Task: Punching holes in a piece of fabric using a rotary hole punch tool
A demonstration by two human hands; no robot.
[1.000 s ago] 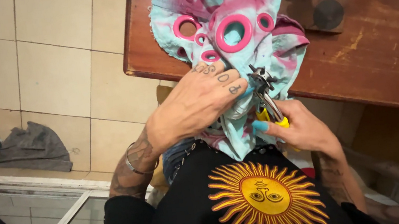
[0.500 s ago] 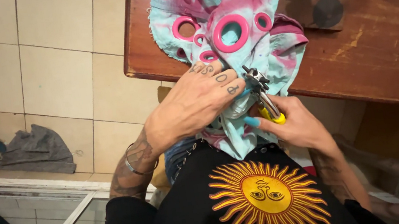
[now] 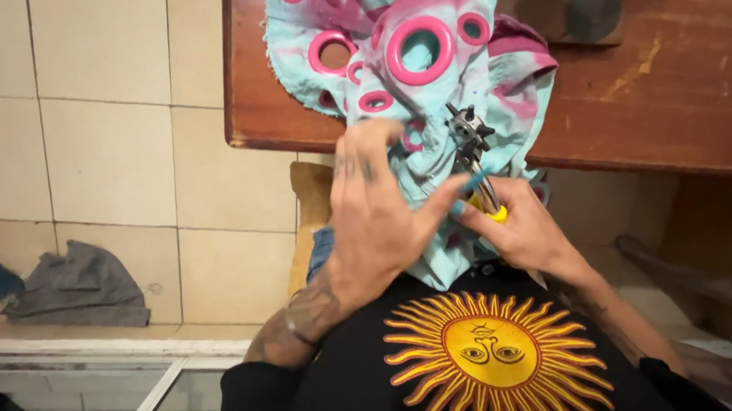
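The work in hand is punching holes in a turquoise-and-pink fabric piece (image 3: 417, 26). It lies on the wooden counter (image 3: 674, 86) near the near-left corner and drapes over the near edge into the person's lap.

Position of the hands:
- The left hand (image 3: 378, 223) lies spread and palm-down on the hanging part of the fabric, just below the near edge of the counter. The fingers are extended, not curled around anything.
- The right hand (image 3: 522, 231) is closed around the yellow handles of a revolving hole punch (image 3: 471, 148). The punch head points up toward the counter edge, against the fabric fold.

Recommended procedure, judged from this view:
1. The left hand should press the cloth flat and taut so that only the intended thickness enters the punch.
2. The left fingers lie close beside the punch head and should stay outside its bite.
3. The punch should stand square to the cloth before the handles are squeezed; a tilted bite would likely tear the edge.
4. Spacing can be checked against the pink rings (image 3: 418, 47) already on the fabric.

Whether the punch currently bites the fabric cannot be determined.
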